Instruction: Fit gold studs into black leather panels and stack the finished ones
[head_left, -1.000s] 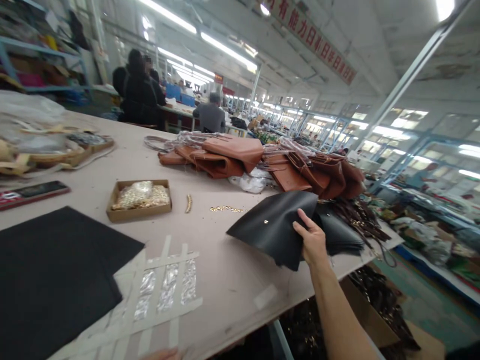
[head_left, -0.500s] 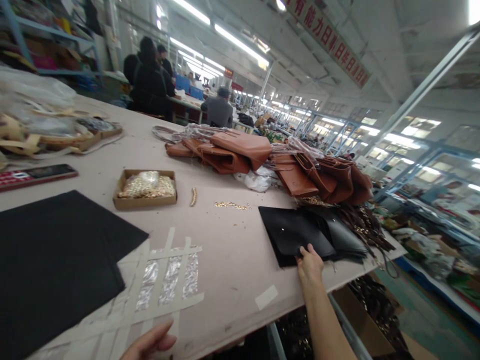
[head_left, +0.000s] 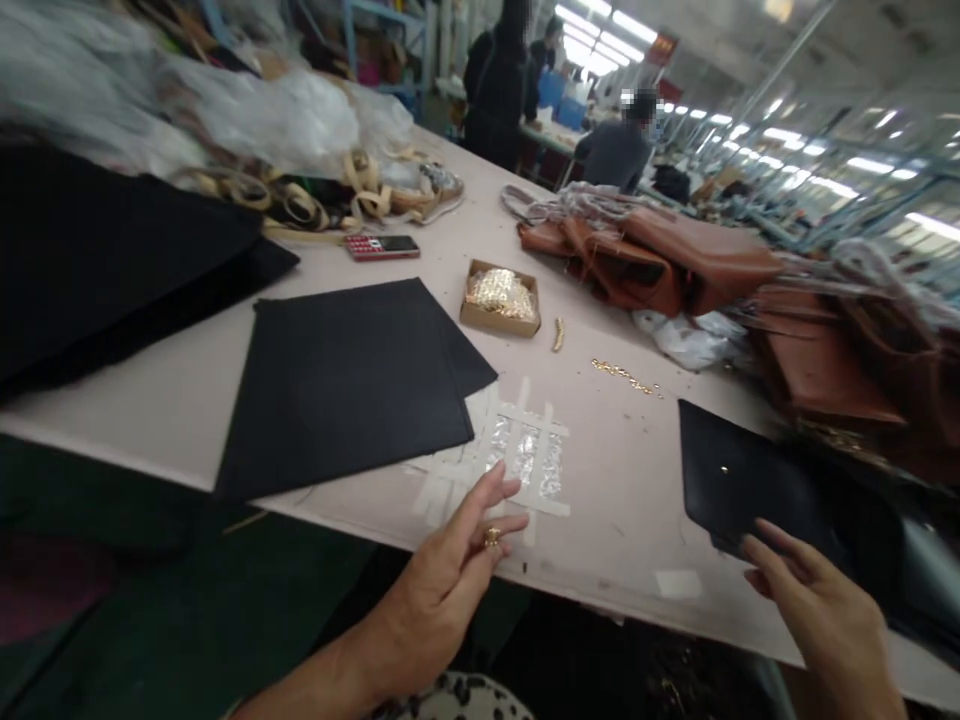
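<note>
My left hand [head_left: 454, 570], with a gold ring on one finger, hovers over the table's near edge. Its fingers are spread and nothing is in them. Just beyond its fingertips are clear plastic patches [head_left: 526, 450] held down with pale tape. To their left lie flat black panels [head_left: 345, 390], overlapping. At the right, my right hand [head_left: 817, 600] is at the near side of a stack of black leather-like pieces [head_left: 750, 485]; its fingers are parted and hold nothing I can see. Whether the fingertips touch the stack I cannot tell. A small gold stud [head_left: 724, 469] shows on the top piece.
A cardboard box [head_left: 501, 322] of gold hardware, a short gold strip [head_left: 559, 335] and scattered gold studs [head_left: 621, 372] lie mid-table. Brown bags [head_left: 697, 250] line the far right. A red phone [head_left: 381, 247], tape coils [head_left: 300, 205] and more black panels [head_left: 127, 260] are left. Several people are behind.
The view has swung left and down. My right hand's fingers, earlier on the black piece's near edge, are now parted. My left hand has come further into view, over the table edge.
</note>
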